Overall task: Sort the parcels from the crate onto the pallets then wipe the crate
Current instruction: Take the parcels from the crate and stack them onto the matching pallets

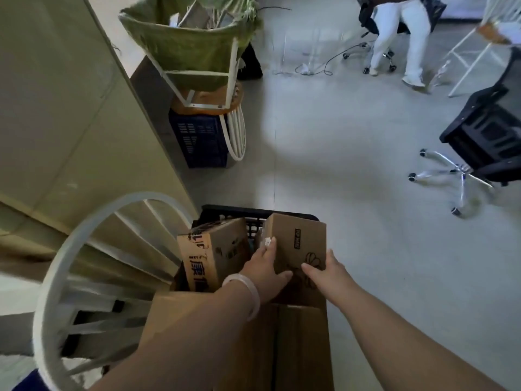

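Note:
A black plastic crate (pixel 255 214) stands on the floor in front of me with several cardboard parcels in it. I hold a small brown parcel (pixel 298 238) with a flower print between both hands. My left hand (pixel 263 270) grips its left side, thumb on its top face. My right hand (pixel 325 270) grips its near right corner. A second parcel (pixel 214 249) with black printed characters leans at the crate's left. A large flat carton (pixel 282 340) lies nearest me and hides the crate's near part.
A white wire chair (pixel 84 272) lies at my left against a beige cabinet (pixel 56 108). Further back stand a blue crate (pixel 201 142), a stool and a green-lined basket (pixel 186 43). A black office chair (pixel 485 136) is at the right. A person sits at the back.

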The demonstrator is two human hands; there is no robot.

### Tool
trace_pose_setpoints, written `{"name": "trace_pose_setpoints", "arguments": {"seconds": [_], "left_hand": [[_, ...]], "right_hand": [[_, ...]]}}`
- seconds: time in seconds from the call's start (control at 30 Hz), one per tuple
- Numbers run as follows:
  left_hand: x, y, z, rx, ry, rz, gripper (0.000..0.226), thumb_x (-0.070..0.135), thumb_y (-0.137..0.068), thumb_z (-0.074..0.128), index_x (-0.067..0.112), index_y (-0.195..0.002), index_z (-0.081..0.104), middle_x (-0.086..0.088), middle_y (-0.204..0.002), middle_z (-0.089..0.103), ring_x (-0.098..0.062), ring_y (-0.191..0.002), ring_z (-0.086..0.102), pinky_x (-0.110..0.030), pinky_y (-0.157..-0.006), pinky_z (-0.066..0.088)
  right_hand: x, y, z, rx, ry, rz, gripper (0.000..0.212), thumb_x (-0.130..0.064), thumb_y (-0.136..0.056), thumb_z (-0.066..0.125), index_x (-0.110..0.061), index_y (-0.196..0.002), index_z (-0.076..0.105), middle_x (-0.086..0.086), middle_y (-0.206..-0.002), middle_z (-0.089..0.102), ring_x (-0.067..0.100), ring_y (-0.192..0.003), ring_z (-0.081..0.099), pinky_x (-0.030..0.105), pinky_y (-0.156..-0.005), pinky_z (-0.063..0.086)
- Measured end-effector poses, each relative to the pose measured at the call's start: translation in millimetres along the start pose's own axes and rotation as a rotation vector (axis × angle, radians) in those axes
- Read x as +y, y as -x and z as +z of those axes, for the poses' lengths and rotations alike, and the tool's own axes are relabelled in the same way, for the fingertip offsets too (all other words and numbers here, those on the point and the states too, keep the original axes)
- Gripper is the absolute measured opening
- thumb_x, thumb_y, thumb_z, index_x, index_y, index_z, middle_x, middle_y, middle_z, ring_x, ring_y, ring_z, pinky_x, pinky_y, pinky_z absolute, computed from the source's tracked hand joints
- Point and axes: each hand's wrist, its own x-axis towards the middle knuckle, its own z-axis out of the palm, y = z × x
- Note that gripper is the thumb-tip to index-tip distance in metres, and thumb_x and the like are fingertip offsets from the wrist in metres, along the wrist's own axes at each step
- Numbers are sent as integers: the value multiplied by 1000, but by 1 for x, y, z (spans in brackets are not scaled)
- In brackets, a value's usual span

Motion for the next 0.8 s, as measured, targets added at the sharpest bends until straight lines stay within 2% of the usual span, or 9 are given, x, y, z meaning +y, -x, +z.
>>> {"name": "trace_pose_setpoints", "arguments": {"seconds": [0.1,0.17,0.27,0.37,0.43,0.53,0.63,0.73,0.8], "left_hand": [[0,-2,2,-10,24,8,88,41,-97,55,29,-156,-8,3,-165,3,-24,-149,19,-46,-120,25],[-1,-2,0,6,37,7,89,42,-96,56,27,-157,-7,2,-166,3,-25,-149,18,-46,-120,25],[1,4,-6,46,83,7,90,42,-96,57,25,-157,-7,-2,-165,4,-24,-149,18,-42,-120,24],[10,15,-12,130,148,5,89,38,-97,55,23,-157,-9,-4,-165,4,-24,-148,20,-41,-119,27],[18,24,-17,200,205,5,90,38,-97,55,23,-156,-11,-4,-164,4,-25,-147,23,-42,-118,29],[29,42,-25,332,296,8,99,43,-92,62,24,-156,-11,-3,-162,4,-27,-145,25,-43,-117,31],[45,69,-28,459,321,21,118,57,-79,71,25,-155,-14,-3,-161,3,-29,-145,22,-47,-116,31],[59,96,-33,582,251,-11,127,72,-71,67,27,-152,-20,-6,-162,-4,-33,-147,15,-51,-118,27],[65,112,-37,628,256,-20,126,74,-70,63,31,-150,-24,-8,-162,-10,-35,-149,8,-52,-119,22]], "right_hand": [[-3,-4,2,-24,-128,32,58,-33,-93,62,-26,-144,35,5,-134,54,27,-121,53,37,-94,46],[-6,-2,1,-11,-204,7,56,-34,-89,63,-27,-141,43,3,-128,59,24,-114,57,39,-96,50],[-13,10,-1,7,-287,-47,71,-39,-82,63,-29,-148,37,1,-134,55,23,-118,56,41,-98,51],[-25,28,-9,90,-278,-159,68,-29,-94,58,-27,-154,26,1,-146,40,21,-129,45,32,-97,43],[-36,41,-17,151,-273,-267,65,-27,-97,56,-26,-154,26,3,-148,36,19,-132,41,28,-97,37],[-51,67,-29,192,-255,-426,58,-31,-99,51,-29,-153,28,0,-149,32,15,-133,36,25,-96,32],[-58,98,-36,189,-279,-563,50,-37,-102,42,-35,-151,30,-4,-148,31,9,-130,34,26,-101,32],[-63,131,-37,163,-339,-673,51,-51,-96,30,-45,-147,31,-12,-146,31,9,-134,32,40,-112,36],[-64,152,-39,163,-359,-743,55,-54,-89,25,-49,-144,32,-15,-145,32,4,-133,31,40,-114,34]]}}
